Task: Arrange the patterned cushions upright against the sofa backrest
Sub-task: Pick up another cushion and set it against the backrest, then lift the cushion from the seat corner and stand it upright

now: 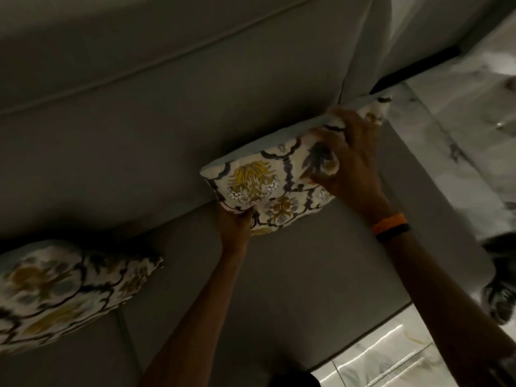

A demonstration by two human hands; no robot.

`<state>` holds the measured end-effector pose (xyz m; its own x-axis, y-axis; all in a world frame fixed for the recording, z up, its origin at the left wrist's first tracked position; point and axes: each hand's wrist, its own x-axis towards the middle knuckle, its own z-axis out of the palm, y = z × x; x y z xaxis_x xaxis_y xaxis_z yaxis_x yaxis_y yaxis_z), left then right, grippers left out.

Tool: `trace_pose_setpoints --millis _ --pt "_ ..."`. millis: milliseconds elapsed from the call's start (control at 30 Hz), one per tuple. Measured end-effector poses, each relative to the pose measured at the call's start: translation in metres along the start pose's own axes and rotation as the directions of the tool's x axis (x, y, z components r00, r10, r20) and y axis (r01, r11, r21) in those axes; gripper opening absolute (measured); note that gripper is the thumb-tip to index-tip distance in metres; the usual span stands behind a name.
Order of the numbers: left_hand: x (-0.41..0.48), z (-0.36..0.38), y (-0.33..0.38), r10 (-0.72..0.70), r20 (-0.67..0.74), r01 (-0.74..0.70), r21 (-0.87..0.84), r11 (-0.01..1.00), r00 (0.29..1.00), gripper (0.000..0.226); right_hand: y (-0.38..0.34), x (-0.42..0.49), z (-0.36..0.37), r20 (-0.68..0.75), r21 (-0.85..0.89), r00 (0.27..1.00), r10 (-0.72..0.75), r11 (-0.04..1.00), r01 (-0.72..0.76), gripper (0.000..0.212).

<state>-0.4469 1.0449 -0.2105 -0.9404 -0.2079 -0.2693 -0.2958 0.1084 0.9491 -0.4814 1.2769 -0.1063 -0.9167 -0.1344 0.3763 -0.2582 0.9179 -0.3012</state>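
A cream cushion with yellow flowers and dark tracery [268,180] leans against the grey sofa backrest [156,113], near the sofa's right end. My left hand [234,224] grips its lower left corner from below. My right hand [351,160] clasps its upper right part, fingers curled over the top edge. A second cushion of the same pattern [61,291] rests at the far left on the seat, touching the backrest; neither hand is on it.
The grey seat [307,275] runs below the held cushion to its front edge. A glossy marble floor [460,141] lies to the right, with a dark blurred object [499,291] on it. An orange and a black band sit on my right wrist.
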Motion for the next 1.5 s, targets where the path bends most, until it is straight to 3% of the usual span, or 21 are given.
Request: trace_pose_setpoints --millis 67,133,200,233,300,367,433,533,600,667,733,800,867,933,1033,1133,1267,1400,1500 --pt "0.002 0.006 -0.009 -0.012 0.021 0.012 0.013 1.000 1.000 0.069 0.029 -0.025 0.015 -0.019 0.210 0.958 0.285 0.938 -0.275 0.110" --pt "0.007 0.008 -0.019 -0.017 0.080 0.013 0.055 0.998 0.997 0.078 0.061 -0.047 0.033 0.130 0.486 0.861 0.491 0.726 -0.487 0.133" --pt "0.008 0.004 -0.024 -0.071 0.190 0.056 0.084 0.995 0.979 0.084 0.091 -0.057 0.052 0.360 0.590 0.776 0.519 0.518 -0.620 0.142" --pt "0.007 0.003 -0.024 -0.123 0.230 0.110 0.067 0.992 0.965 0.081 0.102 -0.056 0.060 0.454 0.576 0.740 0.496 0.470 -0.669 0.141" --pt "0.007 0.002 -0.026 -0.187 0.227 0.186 0.028 0.982 0.956 0.068 0.114 -0.047 0.072 0.569 0.515 0.696 0.438 0.470 -0.716 0.137" --pt "0.010 0.001 -0.027 -0.234 0.203 0.235 0.016 0.972 0.951 0.069 0.121 -0.044 0.079 0.564 0.512 0.703 0.433 0.485 -0.709 0.130" --pt "0.009 0.004 -0.013 -0.256 0.230 0.256 0.033 0.966 0.939 0.092 0.123 -0.046 0.079 0.494 0.511 0.724 0.482 0.513 -0.690 0.122" --pt "0.012 0.015 -0.002 -0.236 0.264 0.255 -0.041 0.966 0.935 0.153 0.108 -0.055 0.076 0.373 0.525 0.766 0.524 0.561 -0.640 0.117" --pt "0.011 0.018 -0.004 -0.222 0.209 0.231 -0.019 0.973 0.952 0.161 0.092 -0.069 0.080 0.339 0.528 0.756 0.560 0.552 -0.645 0.110" --pt "0.005 0.009 -0.012 -0.193 0.141 0.179 0.106 0.978 0.971 0.155 0.070 -0.089 0.087 0.352 0.499 0.678 0.645 0.484 -0.719 0.105" --pt "-0.008 -0.010 -0.032 -0.114 0.137 0.070 0.290 0.954 0.984 0.137 0.041 -0.116 0.095 0.382 0.392 0.522 0.762 0.378 -0.839 0.105" --pt "-0.027 -0.041 -0.062 -0.078 0.187 -0.005 0.408 0.913 0.979 0.122 -0.001 -0.145 0.104 0.398 0.253 0.438 0.806 0.363 -0.897 0.100" --pt "-0.054 -0.082 -0.095 -0.132 0.219 -0.021 0.582 0.813 0.967 0.117 -0.053 -0.172 0.116 0.416 0.157 0.477 0.774 0.456 -0.876 0.093" --pt "-0.085 -0.130 -0.128 -0.185 0.248 -0.073 0.762 0.644 0.951 0.108 -0.111 -0.196 0.130 0.477 0.087 0.554 0.682 0.591 -0.802 0.089" --pt "-0.132 -0.227 -0.164 -0.235 0.257 -0.109 0.857 0.504 0.937 0.095 -0.216 -0.231 0.159 0.618 0.038 0.603 0.504 0.747 -0.664 0.087" --pt "-0.175 -0.337 -0.185 -0.216 0.169 -0.049 0.881 0.471 0.962 0.087 -0.328 -0.260 0.190 0.714 0.034 0.604 0.353 0.845 -0.533 0.087" --pt "-0.228 -0.511 -0.198 -0.180 -0.009 0.100 0.860 0.500 0.984 0.080 -0.489 -0.295 0.227 0.796 0.085 0.579 0.173 0.917 -0.391 0.087" --pt "-0.262 -0.685 -0.220 -0.232 -0.183 0.275 0.838 0.471 0.955 0.080 -0.638 -0.324 0.266 0.841 0.175 0.536 0.071 0.902 -0.395 0.087" --pt "-0.276 -0.802 -0.241 -0.172 -0.300 0.345 0.797 0.496 0.938 0.078 -0.739 -0.342 0.298 0.879 0.229 0.473 0.056 0.821 -0.523 0.087"
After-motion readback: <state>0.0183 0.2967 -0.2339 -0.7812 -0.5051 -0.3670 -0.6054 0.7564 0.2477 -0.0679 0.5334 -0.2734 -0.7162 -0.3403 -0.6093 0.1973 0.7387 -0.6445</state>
